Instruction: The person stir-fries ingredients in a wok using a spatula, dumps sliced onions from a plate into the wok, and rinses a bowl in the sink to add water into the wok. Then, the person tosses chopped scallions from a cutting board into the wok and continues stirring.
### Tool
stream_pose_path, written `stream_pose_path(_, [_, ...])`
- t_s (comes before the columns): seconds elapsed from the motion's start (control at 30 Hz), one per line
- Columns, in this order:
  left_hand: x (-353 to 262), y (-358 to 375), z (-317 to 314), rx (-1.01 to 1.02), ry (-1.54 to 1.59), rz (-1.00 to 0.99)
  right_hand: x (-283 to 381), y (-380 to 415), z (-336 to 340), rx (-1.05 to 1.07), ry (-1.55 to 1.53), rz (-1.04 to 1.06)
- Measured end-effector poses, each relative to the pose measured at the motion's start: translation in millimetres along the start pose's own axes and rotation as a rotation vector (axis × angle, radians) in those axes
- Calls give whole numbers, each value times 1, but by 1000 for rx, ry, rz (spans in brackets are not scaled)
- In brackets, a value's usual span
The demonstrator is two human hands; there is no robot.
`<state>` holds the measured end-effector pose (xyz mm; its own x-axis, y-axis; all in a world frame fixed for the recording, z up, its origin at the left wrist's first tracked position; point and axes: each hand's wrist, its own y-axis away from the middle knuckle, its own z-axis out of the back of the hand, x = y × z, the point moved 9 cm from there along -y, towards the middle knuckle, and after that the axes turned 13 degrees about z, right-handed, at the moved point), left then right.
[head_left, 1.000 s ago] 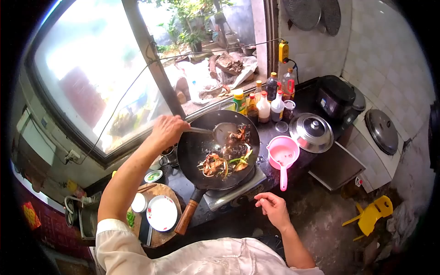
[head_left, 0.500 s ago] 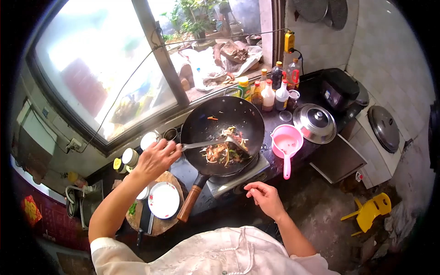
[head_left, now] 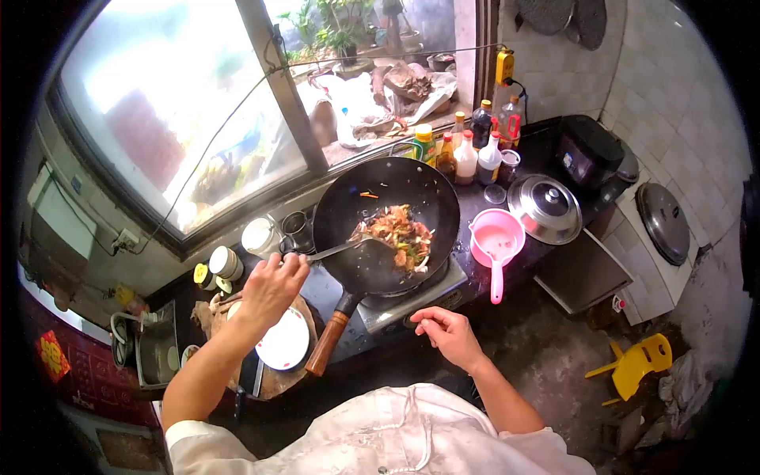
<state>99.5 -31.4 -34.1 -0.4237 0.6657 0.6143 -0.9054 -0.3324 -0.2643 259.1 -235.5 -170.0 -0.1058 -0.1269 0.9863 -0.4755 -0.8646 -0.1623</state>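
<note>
My left hand (head_left: 274,290) is closed around the handle of a metal spatula (head_left: 340,250), above the left rim of a black wok (head_left: 336,207). The spatula's blade reaches into the wok, against a heap of stir-fried food (head_left: 408,237) with brown, orange and green pieces. The wok sits on a gas stove (head_left: 443,294), its wooden handle (head_left: 326,346) pointing toward me. My right hand (head_left: 450,336) hovers just off the stove's front, fingers loosely bent with nothing visible in them. Below my left hand, a white plate (head_left: 283,342) lies on a wooden board (head_left: 305,372), partly hidden by my forearm.
Right of the wok are a pink ladle-like scoop (head_left: 497,237) and a steel lid (head_left: 545,207). Behind stand several sauce bottles (head_left: 465,162). Jars (head_left: 224,263) line the counter's left side, near a sink (head_left: 158,348). A yellow chair (head_left: 640,364) stands on the floor.
The spatula's blade has moved left in the wok, and the food is now heaped more to the right. My left hand has come slightly lower; my right hand has shifted slightly left.
</note>
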Motion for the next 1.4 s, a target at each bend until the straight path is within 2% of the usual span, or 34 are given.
stream_pose_path(0.1, [19,-14,16,78,45,58,2,0,10,-46,-18,4])
stream_pose_path(0.23, [26,-18,73,149,205,72,-12,2,19,-77,-14,-60])
stream_pose_path(0.3, [-2,-23,57,163,203,44,-7,0,11,-68,-42,-43])
stream_pose_path(0.37, [-19,-32,36,50,238,112,-1,-2,6,-32,-9,-6])
stream_pose_path(0.43, [-7,-43,14,150,270,222,0,-2,7,-35,-3,12])
stream_pose_path(0.53, [43,-36,1,358,447,393,-2,-1,17,-60,-8,-11])
stream_pose_path(0.63, [98,-32,-18,629,365,534,-12,2,20,-88,-36,-43])
stream_pose_path(0.7, [110,-40,-30,785,202,469,-15,7,19,-93,-54,-43])
stream_pose_path(0.8, [93,-64,-62,782,213,480,-11,8,15,-92,-47,-28])
stream_pose_path(0.87, [57,-82,-89,798,378,425,-8,9,14,-81,-28,-39])
stream_pose_path(0.97, [16,-97,-76,572,498,327,-3,11,16,-88,-14,-37])
stream_pose_path(1.1, [48,-86,-43,526,468,283,-9,20,29,-136,-8,-65])
stream_pose_path(1.17, [78,-79,-40,561,376,267,-11,25,33,-168,-37,-68])
stream_pose_path(1.23, [102,-69,-49,761,324,318,-18,28,35,-159,-20,-83])
stream_pose_path(1.27, [105,-67,-55,768,283,263,-17,29,35,-154,-17,-89])
stream_pose_path(1.4, [58,-55,-109,1002,652,296,-8,27,35,-168,-29,-84])
